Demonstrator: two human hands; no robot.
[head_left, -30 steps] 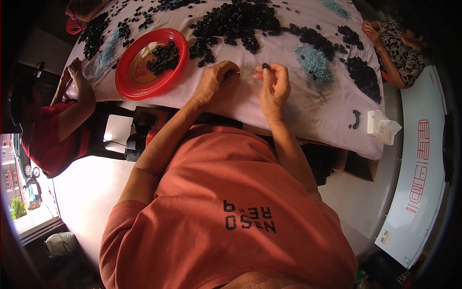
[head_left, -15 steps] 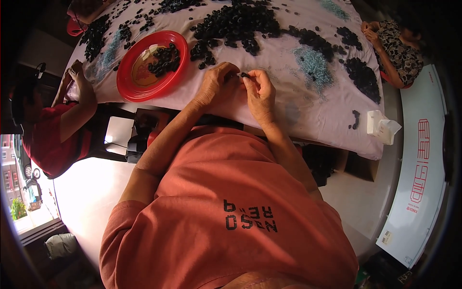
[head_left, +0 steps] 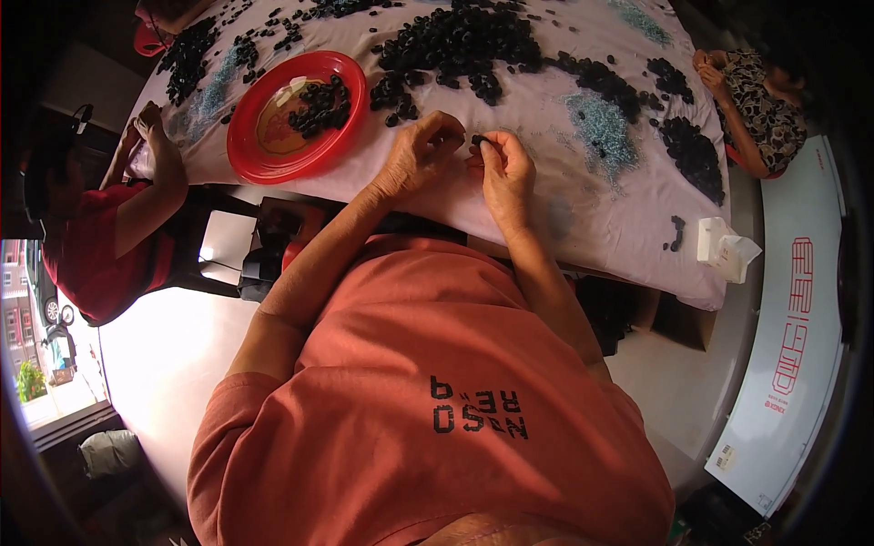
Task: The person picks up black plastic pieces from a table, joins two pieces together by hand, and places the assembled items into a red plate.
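Over the near edge of the cloth-covered table, my right hand pinches a small black piece between thumb and fingertips. Just left of it, a small gap away, my left hand is curled with its fingertips drawn together; whatever they hold, if anything, is hidden in shadow. Beyond both hands spreads a big heap of small black ring-like pieces. To the left of my left hand stands a red round tray with a pile of black pieces in it. A scatter of small pale-blue pieces lies right of my right hand.
More black pieces cover the table's right side, near a white tissue box. A co-worker in red sits at the left, another in a patterned top at the right. A long white panel stands at the far right.
My hands have drawn apart; the right one has shifted slightly right with the black piece in its fingertips. The whole view has shifted slightly.
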